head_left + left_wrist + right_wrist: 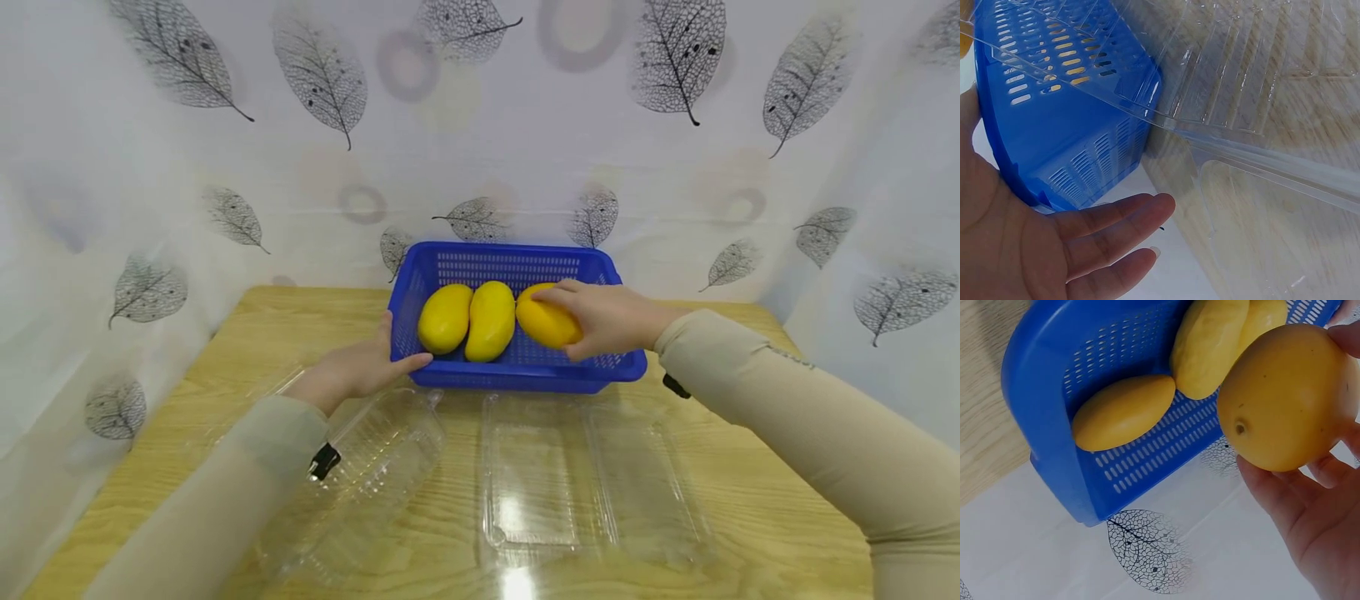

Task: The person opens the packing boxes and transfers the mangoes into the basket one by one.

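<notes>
My right hand (615, 315) grips a yellow mango (1291, 394), fingers and thumb around its sides, above the right part of a blue slotted plastic basket (517, 381). Two mangoes, a left one (446, 318) and a middle one (491, 321), lie side by side in the basket. The right wrist view shows another mango (1124, 412) at one end of the basket, hidden in the head view behind the held one. My left hand (356, 367) is at the basket's left front corner, its thumb at the rim and its fingers extended along the outside.
A clear plastic clamshell (375, 475) stands at the front left, partly under my left forearm. Another clear clamshell (536, 483) lies unfolded in front of the basket. Behind the wooden table (780, 467) hangs a leaf-patterned white sheet (480, 125), close to the basket.
</notes>
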The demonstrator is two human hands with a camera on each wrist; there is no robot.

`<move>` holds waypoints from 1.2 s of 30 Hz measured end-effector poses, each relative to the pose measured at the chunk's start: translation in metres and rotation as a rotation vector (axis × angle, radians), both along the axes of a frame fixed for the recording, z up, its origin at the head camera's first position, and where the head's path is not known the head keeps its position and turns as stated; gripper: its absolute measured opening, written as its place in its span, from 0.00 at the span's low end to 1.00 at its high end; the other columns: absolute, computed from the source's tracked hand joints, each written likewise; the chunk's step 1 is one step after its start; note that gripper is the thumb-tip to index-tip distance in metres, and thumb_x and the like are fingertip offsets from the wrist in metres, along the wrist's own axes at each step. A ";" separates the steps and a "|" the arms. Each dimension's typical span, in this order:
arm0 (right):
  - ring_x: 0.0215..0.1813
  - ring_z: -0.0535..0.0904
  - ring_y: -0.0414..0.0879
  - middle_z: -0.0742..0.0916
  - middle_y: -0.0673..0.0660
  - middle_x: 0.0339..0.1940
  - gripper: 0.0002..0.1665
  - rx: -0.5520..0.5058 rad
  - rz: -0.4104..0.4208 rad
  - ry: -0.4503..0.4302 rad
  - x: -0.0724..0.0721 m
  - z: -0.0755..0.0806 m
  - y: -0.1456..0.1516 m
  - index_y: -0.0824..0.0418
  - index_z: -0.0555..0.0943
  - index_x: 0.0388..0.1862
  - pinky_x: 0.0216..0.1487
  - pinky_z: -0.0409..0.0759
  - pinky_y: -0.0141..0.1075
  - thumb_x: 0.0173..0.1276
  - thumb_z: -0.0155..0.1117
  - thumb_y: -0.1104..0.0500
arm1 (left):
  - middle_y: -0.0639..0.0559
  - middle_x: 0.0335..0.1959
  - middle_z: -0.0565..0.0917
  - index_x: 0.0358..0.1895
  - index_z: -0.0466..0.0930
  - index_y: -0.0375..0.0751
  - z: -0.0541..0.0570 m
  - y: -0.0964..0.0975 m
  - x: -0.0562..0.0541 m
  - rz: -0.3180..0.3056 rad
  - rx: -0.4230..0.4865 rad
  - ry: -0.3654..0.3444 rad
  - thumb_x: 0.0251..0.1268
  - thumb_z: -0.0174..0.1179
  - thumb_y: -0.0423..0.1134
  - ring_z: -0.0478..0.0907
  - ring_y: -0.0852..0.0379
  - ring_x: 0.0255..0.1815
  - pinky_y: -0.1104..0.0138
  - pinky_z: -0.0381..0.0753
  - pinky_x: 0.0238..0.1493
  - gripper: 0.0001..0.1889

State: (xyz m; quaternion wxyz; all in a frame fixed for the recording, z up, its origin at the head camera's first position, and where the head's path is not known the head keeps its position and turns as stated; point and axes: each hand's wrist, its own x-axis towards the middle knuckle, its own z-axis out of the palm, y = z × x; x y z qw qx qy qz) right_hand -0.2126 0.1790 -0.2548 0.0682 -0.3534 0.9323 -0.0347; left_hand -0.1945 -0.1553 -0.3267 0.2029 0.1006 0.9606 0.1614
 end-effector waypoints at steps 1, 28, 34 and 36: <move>0.40 0.74 0.46 0.71 0.56 0.62 0.48 0.003 -0.002 -0.002 -0.001 0.000 0.001 0.53 0.61 0.71 0.35 0.74 0.40 0.51 0.68 0.49 | 0.31 0.70 0.52 0.70 0.18 0.35 0.000 0.001 0.000 0.002 0.001 -0.002 0.47 0.28 0.83 0.64 0.33 0.62 0.44 0.66 0.55 0.62; 0.52 0.71 0.50 0.66 0.55 0.69 0.46 0.089 0.004 -0.139 -0.026 -0.008 -0.007 0.49 0.60 0.72 0.44 0.73 0.44 0.52 0.65 0.57 | 0.27 0.69 0.51 0.69 0.19 0.31 0.002 0.002 0.003 -0.009 0.015 0.008 0.56 0.32 0.77 0.63 0.31 0.62 0.44 0.66 0.56 0.58; 0.51 0.71 0.52 0.64 0.56 0.69 0.47 0.121 -0.004 -0.181 -0.031 -0.009 -0.008 0.51 0.58 0.73 0.43 0.73 0.43 0.54 0.65 0.57 | 0.28 0.70 0.49 0.69 0.19 0.32 0.003 0.002 0.004 -0.001 0.020 0.006 0.53 0.30 0.79 0.62 0.31 0.63 0.43 0.65 0.56 0.60; 0.50 0.71 0.52 0.64 0.57 0.69 0.47 0.128 -0.009 -0.194 -0.032 -0.010 -0.008 0.52 0.58 0.73 0.44 0.73 0.43 0.54 0.65 0.58 | 0.28 0.70 0.49 0.70 0.19 0.32 0.003 0.003 0.004 0.001 0.021 0.007 0.52 0.30 0.80 0.62 0.32 0.63 0.43 0.65 0.56 0.61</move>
